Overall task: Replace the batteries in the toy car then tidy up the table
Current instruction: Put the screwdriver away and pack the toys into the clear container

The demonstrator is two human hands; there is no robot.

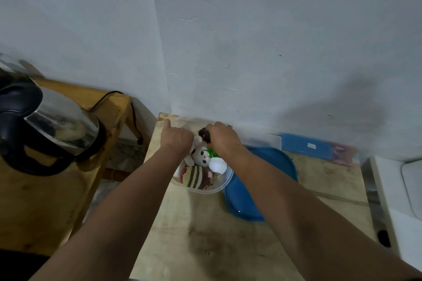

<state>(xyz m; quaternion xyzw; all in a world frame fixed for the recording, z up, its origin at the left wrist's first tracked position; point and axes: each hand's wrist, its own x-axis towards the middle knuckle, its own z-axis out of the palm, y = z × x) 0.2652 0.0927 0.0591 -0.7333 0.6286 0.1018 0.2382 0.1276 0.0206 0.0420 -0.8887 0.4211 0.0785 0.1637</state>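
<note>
A clear plastic container (225, 183) full of small toys stands at the far left of the wooden table (205, 235), against the wall. Inside lie a white plush face (202, 155), a striped plush (196, 177), a white cup-like piece (218, 164) and something green. My left hand (175, 138) is closed over the container's far left rim, thumb up. My right hand (222, 136) is closed at the far right rim, with a dark red-and-black toy (204, 134) at its fingers. Whether this is the toy car I cannot tell.
A blue lid (251, 189) lies right of the container, partly under my right forearm. A blue flat box (306, 146) rests by the wall. A steel kettle (50, 125) with a cord stands on a wooden stand to the left. A white surface (402, 189) borders the table's right.
</note>
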